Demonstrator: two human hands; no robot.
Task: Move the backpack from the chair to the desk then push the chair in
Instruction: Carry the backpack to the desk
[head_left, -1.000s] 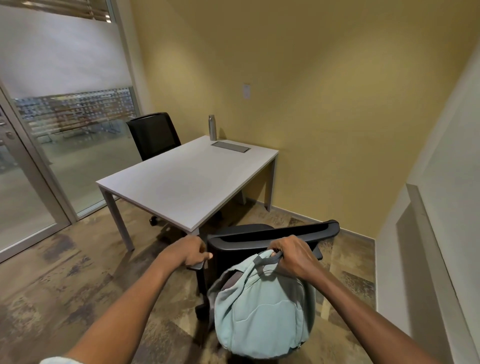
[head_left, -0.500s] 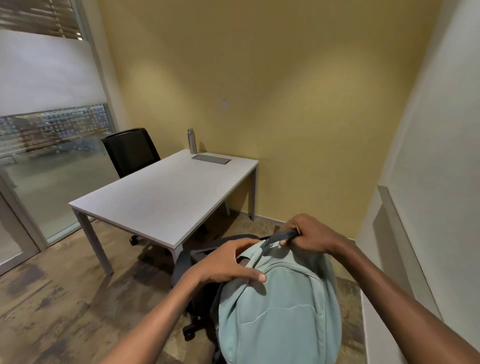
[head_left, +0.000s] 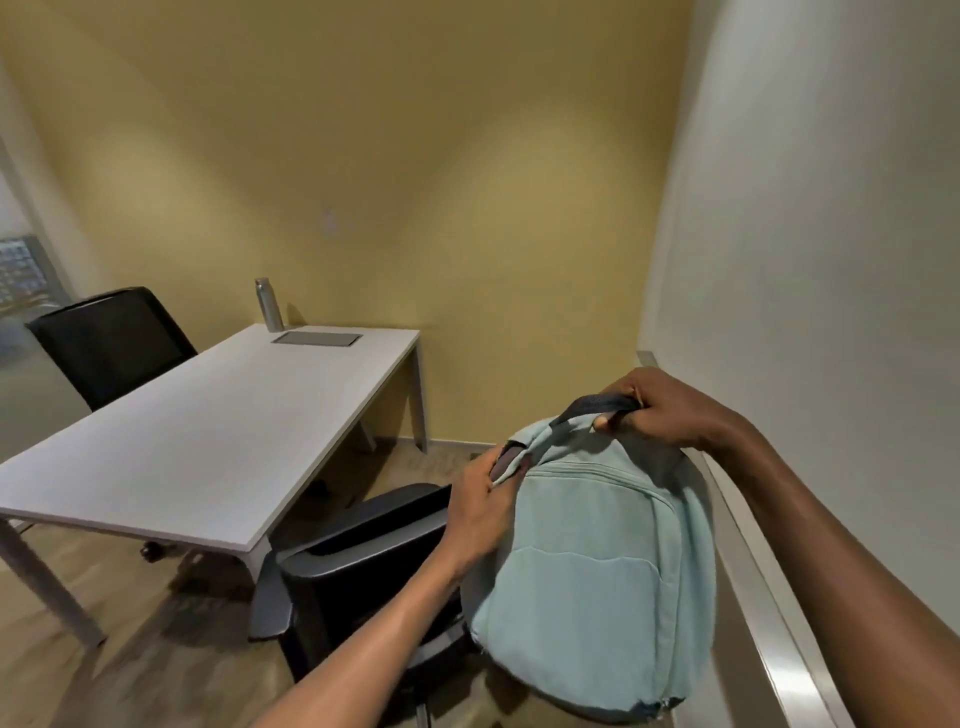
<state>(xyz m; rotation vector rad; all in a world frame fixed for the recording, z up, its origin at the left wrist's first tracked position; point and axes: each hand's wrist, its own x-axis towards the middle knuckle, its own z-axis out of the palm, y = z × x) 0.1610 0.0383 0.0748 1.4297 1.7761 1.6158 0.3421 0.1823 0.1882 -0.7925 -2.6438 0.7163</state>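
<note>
A pale green backpack (head_left: 597, 582) hangs in the air at the lower right, above and to the right of the black office chair (head_left: 358, 561). My right hand (head_left: 660, 410) is closed around its dark top handle. My left hand (head_left: 483, 504) pinches the bag's upper left corner at a grey strap. The chair stands just off the near right corner of the white desk (head_left: 208, 441), with its backrest toward me and its seat mostly hidden by my left arm and the bag.
A metal bottle (head_left: 268, 305) and a flat grey panel (head_left: 317, 339) sit at the desk's far end. A second black chair (head_left: 111, 343) stands at the desk's far left side. A white wall with a ledge (head_left: 769, 597) runs close on the right.
The backpack has risen off the chair and swung to the right. My left hand left the chair's backrest and took the bag's upper corner. The view turned right.
</note>
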